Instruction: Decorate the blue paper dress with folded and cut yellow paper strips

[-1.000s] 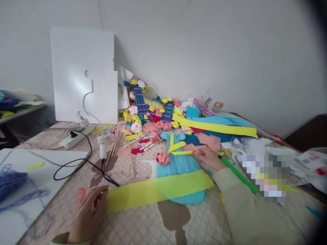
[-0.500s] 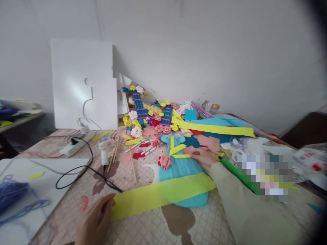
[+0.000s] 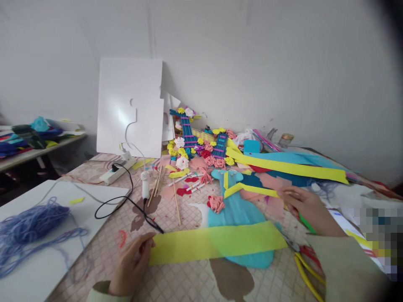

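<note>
In the head view, my left hand (image 3: 132,262) pinches the left end of a wide translucent yellow paper strip (image 3: 189,246), which stretches right across the lower part of a blue guitar-shaped piece (image 3: 241,212). My right hand (image 3: 305,205) has its fingers closed on the end of a narrow folded yellow strip (image 3: 258,190). That strip zigzags from the top of the blue piece. A pink paper flower (image 3: 216,204) sits at the blue piece's left edge. Below my right hand part of a green object (image 3: 307,224) shows; the rest is hidden.
Pliers with yellow handles (image 3: 308,272) lie at lower right. On the left are a white glue gun (image 3: 145,184), its black cord, a power strip (image 3: 117,171) and purple yarn (image 3: 34,226) on a white board. Paper flowers (image 3: 182,162) and long coloured paper strips crowd the back.
My right hand has moved right, pulling the narrow yellow strip out longer. The view has turned left, showing more yarn. My left hand still holds the wide strip.
</note>
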`<state>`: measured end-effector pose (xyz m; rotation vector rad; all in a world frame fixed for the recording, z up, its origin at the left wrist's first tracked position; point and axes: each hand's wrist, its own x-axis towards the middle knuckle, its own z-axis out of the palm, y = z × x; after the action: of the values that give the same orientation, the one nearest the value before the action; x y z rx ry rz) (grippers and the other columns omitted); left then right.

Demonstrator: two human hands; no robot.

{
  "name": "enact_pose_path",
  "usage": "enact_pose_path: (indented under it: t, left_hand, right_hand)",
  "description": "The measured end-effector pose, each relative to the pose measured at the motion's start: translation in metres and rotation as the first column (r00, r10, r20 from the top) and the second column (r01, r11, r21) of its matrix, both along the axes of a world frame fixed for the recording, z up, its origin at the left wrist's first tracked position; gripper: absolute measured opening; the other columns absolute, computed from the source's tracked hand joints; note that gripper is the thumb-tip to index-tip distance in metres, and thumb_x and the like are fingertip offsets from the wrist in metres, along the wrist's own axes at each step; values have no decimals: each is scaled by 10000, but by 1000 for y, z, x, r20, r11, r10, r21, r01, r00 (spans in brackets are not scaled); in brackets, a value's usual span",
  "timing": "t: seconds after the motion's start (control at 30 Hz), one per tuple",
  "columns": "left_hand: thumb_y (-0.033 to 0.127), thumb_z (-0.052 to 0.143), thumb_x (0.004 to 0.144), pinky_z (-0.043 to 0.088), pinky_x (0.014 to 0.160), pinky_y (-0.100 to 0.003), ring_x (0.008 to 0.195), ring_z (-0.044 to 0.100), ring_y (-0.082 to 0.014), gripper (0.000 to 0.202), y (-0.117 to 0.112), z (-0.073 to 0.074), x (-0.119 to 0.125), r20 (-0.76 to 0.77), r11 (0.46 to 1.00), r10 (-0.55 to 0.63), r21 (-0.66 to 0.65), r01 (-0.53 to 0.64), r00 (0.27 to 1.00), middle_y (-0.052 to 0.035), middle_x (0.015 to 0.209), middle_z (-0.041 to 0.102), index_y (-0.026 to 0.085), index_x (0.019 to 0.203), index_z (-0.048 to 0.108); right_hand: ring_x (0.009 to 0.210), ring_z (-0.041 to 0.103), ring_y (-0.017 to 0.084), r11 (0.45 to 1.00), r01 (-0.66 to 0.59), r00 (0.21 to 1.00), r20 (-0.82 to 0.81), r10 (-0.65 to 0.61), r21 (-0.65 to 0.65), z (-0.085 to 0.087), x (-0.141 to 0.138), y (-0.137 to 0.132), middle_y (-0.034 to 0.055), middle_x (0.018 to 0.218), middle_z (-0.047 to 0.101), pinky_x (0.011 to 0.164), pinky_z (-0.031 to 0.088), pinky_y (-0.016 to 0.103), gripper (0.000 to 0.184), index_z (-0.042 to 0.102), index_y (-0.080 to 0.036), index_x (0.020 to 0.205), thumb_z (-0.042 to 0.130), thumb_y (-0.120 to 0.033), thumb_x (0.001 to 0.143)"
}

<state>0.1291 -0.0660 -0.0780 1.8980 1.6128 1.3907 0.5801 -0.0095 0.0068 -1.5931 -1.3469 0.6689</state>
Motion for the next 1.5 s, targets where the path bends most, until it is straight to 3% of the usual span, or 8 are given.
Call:
enact_pose_path:
  t: [0.2,0.43,0.6,0.77,0.9,1.07,1.17,1.5]
  left_hand:
    - [187,481,801,491,643,-218,702,602,-134,193,-21,15,22,-156,979,-149,114,168,976,-19,752,626,205,979,551]
    - [72,477,775,497,681,-257,760,594,-156,259,-43,42,95,-265,831,-511,93,549,818,-39,802,637,206,989,533]
    - [139,474,801,462,812,-351,960,546,-198,321,-32,57,155,-404,732,-631,-29,680,662,-89,1046,609,191,1116,505]
    - [158,473,799,367,950,-462,1167,408,-248,427,-13,46,195,-551,741,-601,-113,662,579,-109,1256,489,139,1223,422]
    - [144,480,788,338,975,-468,1165,410,-243,429,-8,34,200,-562,750,-599,-142,646,571,-98,1247,496,148,1214,430]
    - [141,468,799,340,950,-479,1150,417,-244,403,-9,35,196,-564,747,-603,-150,647,565,-81,1235,504,184,1199,443]
    - [141,442,819,355,909,-478,1121,435,-243,382,-7,35,195,-558,762,-598,-173,624,575,-72,1218,514,204,1196,440]
    - [132,432,839,400,772,-382,874,549,-196,244,-12,43,184,-506,733,-639,-170,659,579,-48,955,632,193,1049,541]
  right_hand:
    - [539,533,110,993,-110,986,-133,103,-50,7,-27,-46,55,717,648,482,436,227,259,577,-170,808,612,-407,711]
    - [554,580,141,979,-170,963,-232,140,-115,-28,-48,-69,23,658,633,429,405,224,282,542,-172,874,619,-377,695]
    - [604,606,151,987,-87,994,-83,76,-135,-50,-53,-74,29,731,648,571,488,273,288,547,-172,914,594,-370,710]
    - [671,583,170,986,143,989,57,-138,-89,-53,-36,-81,73,910,626,673,462,324,281,577,-176,898,560,-400,730]
    - [536,559,145,978,154,987,59,-147,-139,-56,-27,-87,70,858,635,550,457,302,308,571,-177,930,514,-426,758]
    - [789,590,192,987,41,999,3,-41,-157,-58,-32,-84,59,916,640,631,480,282,351,583,-196,967,632,-382,673]
    - [635,570,142,976,-81,987,-151,51,-204,-54,-38,-83,50,898,637,472,443,229,406,539,-193,1029,635,-364,673]
    - [363,400,44,943,-171,941,-332,70,-285,-46,-53,-108,-58,560,474,335,298,181,266,513,-167,701,587,-422,709]
